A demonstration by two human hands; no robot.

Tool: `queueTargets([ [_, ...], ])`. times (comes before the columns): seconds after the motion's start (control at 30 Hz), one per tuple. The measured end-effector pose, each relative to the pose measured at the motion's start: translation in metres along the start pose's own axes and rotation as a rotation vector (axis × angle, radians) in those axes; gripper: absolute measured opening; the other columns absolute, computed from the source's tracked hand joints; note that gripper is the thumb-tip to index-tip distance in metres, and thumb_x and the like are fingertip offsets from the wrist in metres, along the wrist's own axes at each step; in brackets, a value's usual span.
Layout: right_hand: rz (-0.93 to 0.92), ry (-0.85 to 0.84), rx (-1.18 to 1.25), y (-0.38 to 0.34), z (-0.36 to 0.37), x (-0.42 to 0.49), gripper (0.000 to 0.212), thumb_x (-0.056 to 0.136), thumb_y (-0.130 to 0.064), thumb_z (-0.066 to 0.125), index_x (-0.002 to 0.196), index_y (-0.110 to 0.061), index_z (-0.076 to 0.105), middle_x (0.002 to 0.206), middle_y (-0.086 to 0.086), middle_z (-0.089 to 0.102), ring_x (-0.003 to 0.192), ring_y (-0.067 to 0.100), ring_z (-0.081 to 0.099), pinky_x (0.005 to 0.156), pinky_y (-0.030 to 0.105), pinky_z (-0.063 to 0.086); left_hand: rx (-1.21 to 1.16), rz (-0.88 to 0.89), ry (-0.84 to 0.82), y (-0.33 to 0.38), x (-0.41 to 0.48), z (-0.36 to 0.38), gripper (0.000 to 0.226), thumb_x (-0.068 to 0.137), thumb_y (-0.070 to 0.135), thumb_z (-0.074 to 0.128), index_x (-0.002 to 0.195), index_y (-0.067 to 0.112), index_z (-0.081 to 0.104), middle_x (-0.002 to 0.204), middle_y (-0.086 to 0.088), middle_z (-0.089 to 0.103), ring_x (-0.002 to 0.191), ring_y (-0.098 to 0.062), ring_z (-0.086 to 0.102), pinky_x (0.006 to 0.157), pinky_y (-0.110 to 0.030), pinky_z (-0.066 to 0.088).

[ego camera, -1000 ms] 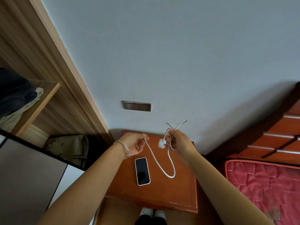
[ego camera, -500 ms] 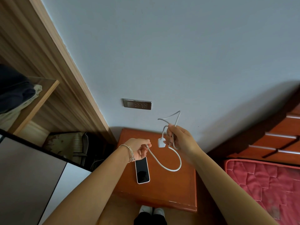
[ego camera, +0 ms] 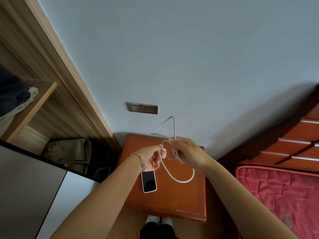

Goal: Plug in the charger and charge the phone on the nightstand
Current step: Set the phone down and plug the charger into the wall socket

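A white charger cable [ego camera: 183, 180] hangs in a loop above the orange-brown nightstand [ego camera: 181, 200]. My right hand [ego camera: 184, 150] grips a bunch of the cable, and a bent end sticks up toward the wall. The small white charger plug [ego camera: 164, 150] sits between my two hands. My left hand [ego camera: 151, 157], with a bracelet on the wrist, pinches the cable right beside the plug. A phone [ego camera: 148, 181] with a dark screen lies flat on the nightstand, partly under my left hand. A grey wall socket [ego camera: 142, 108] is on the wall above the nightstand.
A wooden wardrobe side [ego camera: 57, 80] with a shelf of folded clothes [ego camera: 12, 95] stands to the left. A red mattress [ego camera: 279, 199] and wooden headboard [ego camera: 296, 140] lie to the right. Dark bags [ego camera: 77, 152] fill the gap left of the nightstand. My feet [ego camera: 158, 220] show below.
My left hand has slid along the cable toward my right hand and now sits right by the plug. The hanging loop has shortened and the bent cable end points higher.
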State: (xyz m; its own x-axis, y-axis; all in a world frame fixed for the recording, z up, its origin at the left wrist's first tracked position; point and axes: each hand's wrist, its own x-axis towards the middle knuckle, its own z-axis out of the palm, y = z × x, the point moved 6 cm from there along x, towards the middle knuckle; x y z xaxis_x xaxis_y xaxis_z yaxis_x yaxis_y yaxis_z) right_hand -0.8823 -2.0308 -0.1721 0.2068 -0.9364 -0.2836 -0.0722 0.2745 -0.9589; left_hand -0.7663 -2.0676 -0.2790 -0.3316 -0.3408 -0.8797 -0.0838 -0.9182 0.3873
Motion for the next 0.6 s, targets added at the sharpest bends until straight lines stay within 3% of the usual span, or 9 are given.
queueTargets([
  [0.07,0.004,-0.040,-0.049,0.001,0.002,-0.002,0.042,0.092,-0.041,0.043,0.054,-0.026,0.050,0.049,-0.008,0.049,0.052,0.009,0.046,0.071,0.025,0.045,0.001,-0.001,0.010,0.000,0.001,0.000,0.044,0.081,0.028,0.067,0.041,0.010,0.065,0.045,0.001,0.058,0.037,-0.007,0.043,0.042,-0.016,0.040],
  [0.17,0.013,-0.111,-0.074,0.002,0.006,-0.007,0.043,0.096,-0.037,0.041,0.055,-0.029,0.053,0.050,-0.009,0.051,0.047,0.003,0.044,0.082,0.048,0.046,-0.013,-0.006,0.038,0.002,0.002,0.000,0.047,0.079,0.026,0.068,0.036,0.010,0.064,0.041,0.001,0.054,0.033,-0.007,0.041,0.040,-0.017,0.039],
  [0.3,0.005,-0.158,-0.069,-0.001,0.010,-0.013,0.041,0.095,-0.036,0.042,0.057,-0.025,0.053,0.050,-0.009,0.050,0.046,0.004,0.042,0.083,0.052,0.044,-0.002,0.009,0.015,0.003,0.000,0.003,0.033,0.076,0.021,0.071,0.044,0.012,0.070,0.044,0.003,0.054,0.036,-0.006,0.041,0.044,-0.014,0.037],
  [0.47,0.024,-0.129,-0.096,0.010,0.003,-0.018,0.039,0.094,-0.035,0.043,0.060,-0.023,0.055,0.051,-0.008,0.054,0.054,0.009,0.050,0.076,0.042,0.045,-0.072,0.082,0.018,0.006,0.000,-0.002,0.023,0.085,0.013,0.061,0.063,0.007,0.061,0.047,0.002,0.051,0.034,-0.004,0.039,0.037,-0.011,0.033],
  [0.6,0.091,0.038,0.068,0.035,-0.014,-0.020,0.039,0.096,-0.032,0.045,0.062,-0.022,0.062,0.055,-0.004,0.058,0.056,0.013,0.051,0.088,0.058,0.042,-0.049,0.179,0.135,0.015,-0.004,-0.014,0.017,0.089,0.004,0.052,0.073,0.004,0.059,0.045,0.001,0.051,0.034,-0.004,0.038,0.037,-0.013,0.033],
])
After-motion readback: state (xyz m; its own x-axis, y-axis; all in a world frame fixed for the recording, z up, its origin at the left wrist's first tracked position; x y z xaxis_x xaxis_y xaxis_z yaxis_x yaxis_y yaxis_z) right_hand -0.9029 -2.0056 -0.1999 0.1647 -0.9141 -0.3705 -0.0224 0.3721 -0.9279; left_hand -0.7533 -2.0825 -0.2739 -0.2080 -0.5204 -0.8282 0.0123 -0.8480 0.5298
